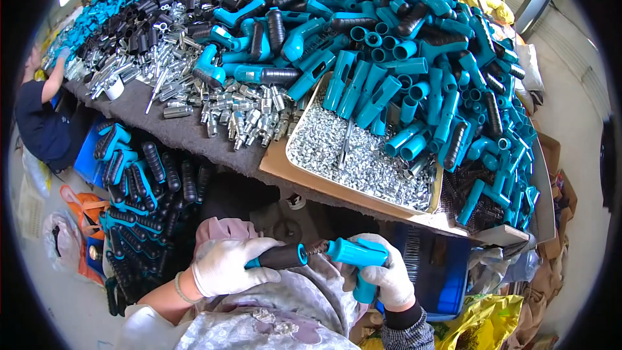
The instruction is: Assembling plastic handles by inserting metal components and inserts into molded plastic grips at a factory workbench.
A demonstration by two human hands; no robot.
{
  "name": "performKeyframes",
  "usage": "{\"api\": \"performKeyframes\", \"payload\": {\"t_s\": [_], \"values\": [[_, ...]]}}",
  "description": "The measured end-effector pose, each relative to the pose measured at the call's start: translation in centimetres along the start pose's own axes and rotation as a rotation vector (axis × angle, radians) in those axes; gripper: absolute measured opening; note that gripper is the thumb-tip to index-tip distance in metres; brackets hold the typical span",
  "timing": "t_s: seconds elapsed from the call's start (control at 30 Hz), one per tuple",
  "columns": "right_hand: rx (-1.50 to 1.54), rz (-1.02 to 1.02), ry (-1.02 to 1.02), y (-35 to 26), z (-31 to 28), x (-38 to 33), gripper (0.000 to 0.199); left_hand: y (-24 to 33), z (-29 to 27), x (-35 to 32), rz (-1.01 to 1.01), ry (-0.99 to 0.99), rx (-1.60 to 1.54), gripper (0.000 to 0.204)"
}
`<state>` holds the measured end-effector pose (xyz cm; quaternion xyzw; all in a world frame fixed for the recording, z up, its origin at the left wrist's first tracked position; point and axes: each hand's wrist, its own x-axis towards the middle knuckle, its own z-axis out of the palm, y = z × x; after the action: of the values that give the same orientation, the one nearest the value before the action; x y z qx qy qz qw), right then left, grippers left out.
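My left hand [230, 266], in a white glove, is closed round a black grip [282, 257] with a teal ring at its end. My right hand [394, 275], also gloved, grips a teal pistol-shaped housing [357, 253] whose lower leg points down. A dark coil spring [316, 247] spans the short gap between the two parts, in front of my apron. Beyond my hands, on the table, stands a shallow tray [291, 146] of small silvery metal bits [382, 168], with thin tweezer-like metal tool [346, 146] lying in it.
Teal housings [382, 91] heap up behind the tray. Metal fittings [249, 113] and black sleeves [146, 37] cover the table further left. A blue crate [91, 163] piled with black-and-teal handles is at left, another blue bin [453, 279] at right. A co-worker [45, 110] sits far left.
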<state>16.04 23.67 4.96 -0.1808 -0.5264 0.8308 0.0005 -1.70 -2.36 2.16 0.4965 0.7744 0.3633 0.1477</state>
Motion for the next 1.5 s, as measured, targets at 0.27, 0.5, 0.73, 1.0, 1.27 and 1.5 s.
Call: {"api": "performKeyframes", "payload": {"t_s": [0.27,0.5,0.73,1.0,1.27,1.5], "values": [[-0.732,-0.014,-0.229,-3.1,0.8,1.2,0.041,0.7,-3.3,0.4,0.127,-0.182,0.251,0.053],[-1.651,-1.200,-0.212,1.1,3.9,2.2,0.041,-4.0,-1.2,-0.6,0.223,-0.452,-0.367,0.047],[-1.705,-1.376,-0.415,0.1,3.5,2.7,0.044,-3.7,-2.3,0.8,-0.197,-0.936,-0.446,0.042],[-0.593,0.216,-0.334,1.9,1.4,2.6,0.048,0.5,-2.5,1.1,0.008,-0.625,0.117,0.066],[-1.010,-0.303,-0.413,3.6,0.8,2.9,0.044,0.8,-2.4,1.9,0.090,-0.488,0.312,0.052],[0.005,0.171,-0.030,2.8,6.5,1.3,0.058,-2.8,1.3,0.2,0.173,-0.144,0.374,0.026]]}}
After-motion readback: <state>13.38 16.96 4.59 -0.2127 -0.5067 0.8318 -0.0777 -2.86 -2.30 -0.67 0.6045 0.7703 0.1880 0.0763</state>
